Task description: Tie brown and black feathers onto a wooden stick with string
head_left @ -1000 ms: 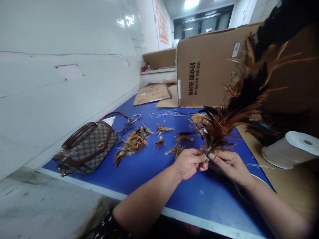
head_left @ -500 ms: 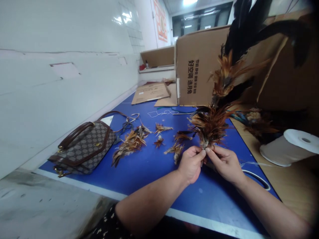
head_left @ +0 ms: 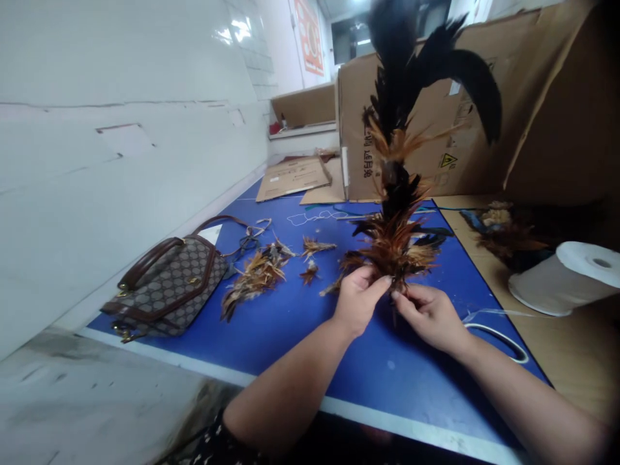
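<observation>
Right along the near side, the blue surface [head_left: 300, 329] ends in a pale strip, and bare blue lies open between that edge and both hands. To the left a white wall runs close beside the surface, with a brown patterned handbag [head_left: 169, 284] lying against that side. Loose brown feathers [head_left: 254, 276] lie scattered between the handbag and the hands. At the far end a large cardboard box [head_left: 436, 129] stands upright and closes off the back; flat cardboard sheets [head_left: 293, 177] lie just left of it. On the right a white spool [head_left: 564, 278] lies on its side on a tan board, and a thin white loop [head_left: 498, 336] rests on the blue near the right wrist.

The left hand [head_left: 358, 300] has its fingers curled, pinching the base of a feather bundle [head_left: 394, 242]. The right hand [head_left: 426, 313] meets it there, fingertips closed on the same base from the other side. The feather bundle stands nearly upright above the hands, brown and orange low down, with long black plumes curving up in front of the cardboard box.
</observation>
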Demonstrator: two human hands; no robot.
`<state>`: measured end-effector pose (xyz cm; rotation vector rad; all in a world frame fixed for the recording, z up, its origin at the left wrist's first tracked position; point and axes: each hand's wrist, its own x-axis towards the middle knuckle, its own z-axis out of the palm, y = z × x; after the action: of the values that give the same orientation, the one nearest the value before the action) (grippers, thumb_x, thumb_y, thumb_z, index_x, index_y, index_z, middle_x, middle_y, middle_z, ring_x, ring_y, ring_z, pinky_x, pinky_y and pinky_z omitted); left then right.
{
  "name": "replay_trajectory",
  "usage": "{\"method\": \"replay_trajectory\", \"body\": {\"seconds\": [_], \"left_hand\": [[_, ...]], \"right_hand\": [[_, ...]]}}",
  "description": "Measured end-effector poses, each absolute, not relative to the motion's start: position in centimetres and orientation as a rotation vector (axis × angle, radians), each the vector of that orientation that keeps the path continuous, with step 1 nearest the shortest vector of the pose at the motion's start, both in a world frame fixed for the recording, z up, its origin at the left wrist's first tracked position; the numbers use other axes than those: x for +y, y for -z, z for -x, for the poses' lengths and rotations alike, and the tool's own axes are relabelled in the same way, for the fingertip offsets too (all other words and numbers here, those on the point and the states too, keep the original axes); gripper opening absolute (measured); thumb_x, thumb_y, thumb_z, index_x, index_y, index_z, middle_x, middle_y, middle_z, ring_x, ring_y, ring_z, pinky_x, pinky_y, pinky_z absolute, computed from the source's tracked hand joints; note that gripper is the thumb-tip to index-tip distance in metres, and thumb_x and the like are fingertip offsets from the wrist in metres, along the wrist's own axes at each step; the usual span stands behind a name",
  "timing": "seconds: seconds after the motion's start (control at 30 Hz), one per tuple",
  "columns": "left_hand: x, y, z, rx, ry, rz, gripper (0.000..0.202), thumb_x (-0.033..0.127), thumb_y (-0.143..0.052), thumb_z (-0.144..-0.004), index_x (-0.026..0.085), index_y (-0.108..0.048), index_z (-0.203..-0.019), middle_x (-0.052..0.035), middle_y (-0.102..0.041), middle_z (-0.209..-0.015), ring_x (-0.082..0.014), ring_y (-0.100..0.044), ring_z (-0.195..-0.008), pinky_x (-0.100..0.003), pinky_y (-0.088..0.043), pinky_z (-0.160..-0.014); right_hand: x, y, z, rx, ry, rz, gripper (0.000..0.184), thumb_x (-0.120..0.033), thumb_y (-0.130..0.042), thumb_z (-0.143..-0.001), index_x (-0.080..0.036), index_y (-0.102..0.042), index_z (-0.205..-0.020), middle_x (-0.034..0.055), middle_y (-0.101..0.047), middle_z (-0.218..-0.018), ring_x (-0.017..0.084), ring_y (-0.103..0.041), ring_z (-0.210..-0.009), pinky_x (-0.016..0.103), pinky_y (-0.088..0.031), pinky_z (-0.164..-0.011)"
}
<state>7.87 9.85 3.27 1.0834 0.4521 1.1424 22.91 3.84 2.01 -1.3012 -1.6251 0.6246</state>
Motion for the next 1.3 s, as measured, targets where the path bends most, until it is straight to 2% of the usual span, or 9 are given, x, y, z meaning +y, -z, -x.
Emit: {"method": "replay_trajectory", "body": {"seconds": [0.23, 0.37, 0.53, 0.7, 0.87, 1.1, 1.3], "left_hand": [[9.9, -1.9, -8.0, 0.748, -1.23, -1.295, 0.021, 0.033, -0.079, -0.084, 0.015, -0.072, -0.094, -0.0087, -0.077, -0.096, -0.0207, -0.071, -0.093, -0.033, -0.056, -0.09], [9.9, -1.4, -8.4, 0.9, -1.259, -1.328, 0.018, 0.031, -0.079, -0.081, 0.017, -0.072, -0.091, -0.0077, -0.078, -0.092, -0.0221, -0.072, -0.09, -0.033, -0.057, -0.086], [9.9, -2.0, -8.6, 0.956, -1.28, -1.288, 0.016, 0.031, -0.082, -0.077, 0.019, -0.071, -0.078, -0.0061, -0.074, -0.078, -0.0264, -0.071, -0.09, -0.034, -0.055, -0.082], [9.3, -2.8, -8.2, 0.733, -1.256, -1.217, 0.034, 0.034, -0.086, -0.077, 0.02, -0.069, -0.102, -0.0073, -0.073, -0.096, -0.0234, -0.067, -0.098, -0.032, -0.052, -0.087], [8.4, -2.2, -8.7, 0.902, -1.372, -1.383, 0.036, 0.028, -0.087, -0.076, 0.022, -0.066, -0.104, -0.0055, -0.065, -0.097, -0.0155, -0.056, -0.082, -0.028, -0.046, -0.081], [8.8, -2.3, -9.4, 1.009, -1.489, -1.601, 0.016, 0.027, -0.081, -0.079, 0.022, -0.066, -0.082, -0.0048, -0.061, -0.085, -0.0184, -0.052, -0.077, -0.03, -0.041, -0.074], [9.1, -2.5, -9.3, 0.959, -1.506, -1.589, 0.016, 0.023, -0.074, -0.083, 0.023, -0.065, -0.071, -0.0042, -0.058, -0.073, -0.0199, -0.052, -0.072, -0.033, -0.042, -0.076]], "right_hand": [[4.1, -1.7, -22.0, -1.735, -0.229, 1.28, 0.037, -0.026, -0.056, -0.097, -0.022, -0.043, -0.063, -0.0044, -0.04, -0.056, 0.011, -0.037, -0.053, 0.027, -0.03, -0.053], [4.1, -1.3, -21.8, -1.779, -0.141, 1.276, 0.033, -0.023, -0.056, -0.097, -0.022, -0.045, -0.066, -0.0035, -0.044, -0.059, 0.012, -0.041, -0.054, 0.028, -0.033, -0.056], [3.9, -1.4, -21.6, -1.829, -0.182, 1.296, 0.031, -0.024, -0.054, -0.098, -0.022, -0.048, -0.067, -0.0021, -0.047, -0.06, 0.013, -0.045, -0.055, 0.028, -0.035, -0.057], [4.1, -1.7, -22.3, -1.692, -0.267, 1.389, 0.039, -0.033, -0.054, -0.098, -0.021, -0.046, -0.062, -0.0036, -0.041, -0.055, 0.011, -0.037, -0.052, 0.028, -0.031, -0.053], [4.3, -1.7, -22.7, -1.566, -0.363, 1.46, 0.045, -0.042, -0.052, -0.098, -0.02, -0.047, -0.06, -0.0036, -0.038, -0.056, 0.011, -0.035, -0.054, 0.026, -0.029, -0.05], [4.2, -1.5, -21.9, -1.584, -0.263, 1.433, 0.047, -0.043, -0.05, -0.1, -0.021, -0.042, -0.059, -0.0035, -0.037, -0.054, 0.011, -0.035, -0.053, 0.026, -0.03, -0.051], [4.3, -1.3, -21.6, -1.607, -0.145, 1.45, 0.045, -0.042, -0.053, -0.099, -0.022, -0.046, -0.06, -0.0009, -0.047, -0.053, 0.013, -0.04, -0.051, 0.028, -0.033, -0.052]]}}
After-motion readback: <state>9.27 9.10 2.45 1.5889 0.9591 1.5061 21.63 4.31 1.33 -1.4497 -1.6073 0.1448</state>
